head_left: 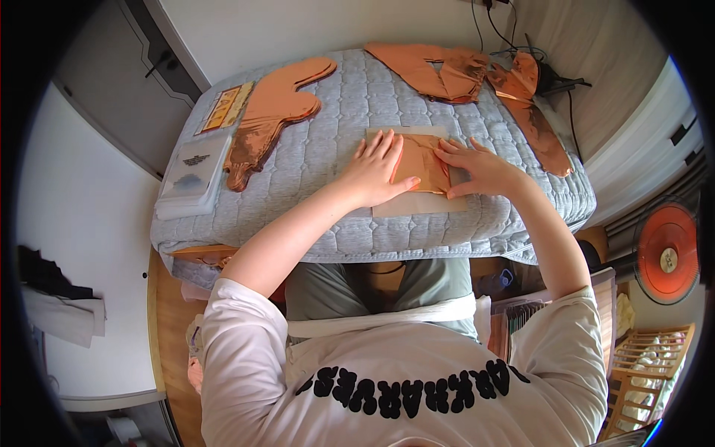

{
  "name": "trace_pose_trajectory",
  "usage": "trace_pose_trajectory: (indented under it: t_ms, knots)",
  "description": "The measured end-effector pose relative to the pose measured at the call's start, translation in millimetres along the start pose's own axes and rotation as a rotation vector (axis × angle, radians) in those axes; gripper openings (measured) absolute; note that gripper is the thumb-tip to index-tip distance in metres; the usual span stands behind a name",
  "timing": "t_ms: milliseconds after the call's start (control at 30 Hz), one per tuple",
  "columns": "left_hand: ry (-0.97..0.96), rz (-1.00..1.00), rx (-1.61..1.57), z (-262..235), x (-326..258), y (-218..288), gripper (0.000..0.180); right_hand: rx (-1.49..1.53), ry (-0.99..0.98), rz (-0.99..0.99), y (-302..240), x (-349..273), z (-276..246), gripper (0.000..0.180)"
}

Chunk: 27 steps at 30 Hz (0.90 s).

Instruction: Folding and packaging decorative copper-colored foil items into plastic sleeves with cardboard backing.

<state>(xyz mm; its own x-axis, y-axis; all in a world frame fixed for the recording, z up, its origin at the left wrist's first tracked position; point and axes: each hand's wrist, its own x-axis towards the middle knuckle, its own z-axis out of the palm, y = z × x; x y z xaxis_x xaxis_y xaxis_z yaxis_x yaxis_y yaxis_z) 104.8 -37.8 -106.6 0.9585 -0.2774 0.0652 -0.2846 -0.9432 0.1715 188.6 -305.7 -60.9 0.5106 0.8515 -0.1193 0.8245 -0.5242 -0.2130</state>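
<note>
A folded copper-coloured foil piece (417, 165), which looks like a flat foil balloon, lies on a pale rectangular sheet (421, 205) on the quilted grey mattress. My left hand (380, 170) rests flat on its left side, fingers stretched away from me and thumb apart. On the right edge of the foil lies my right hand (477, 170), its fingers spread and pointing left. Neither hand grips anything; both press from above. Part of the foil is hidden under the fingers.
At the left of the mattress (320, 231) lie a stack of curved copper foil shapes (275, 93), clear plastic bags (195, 175) and a yellow printed card (226, 108). More foil pieces (439, 71) lie at the far right, near black cables (555, 78). A red fan (668, 253) stands right.
</note>
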Motion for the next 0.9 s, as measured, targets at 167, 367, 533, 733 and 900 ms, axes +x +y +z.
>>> trace_pose_trajectory:
  t_ms: [167,367,533,733,900]
  knots:
    - [-0.022,-0.025,0.033,-5.4,1.7,3.9,0.098,0.048,0.035,-0.042,-0.8,5.8,8.4,0.098]
    - [0.012,-0.008,0.018,-1.8,2.4,-0.3,0.096,0.071,0.104,-0.097,-17.5,25.4,20.9,0.099]
    - [0.038,0.008,0.018,3.6,0.2,-5.4,0.096,0.137,0.197,-0.121,-27.1,31.5,25.3,0.100]
    - [0.027,-0.028,0.072,3.3,-3.0,-0.1,0.091,0.031,0.212,-0.020,-45.4,8.1,18.1,0.087]
    - [0.031,-0.026,0.047,-3.8,-2.4,0.7,0.088,0.023,0.308,-0.115,-43.1,9.6,35.8,0.069]
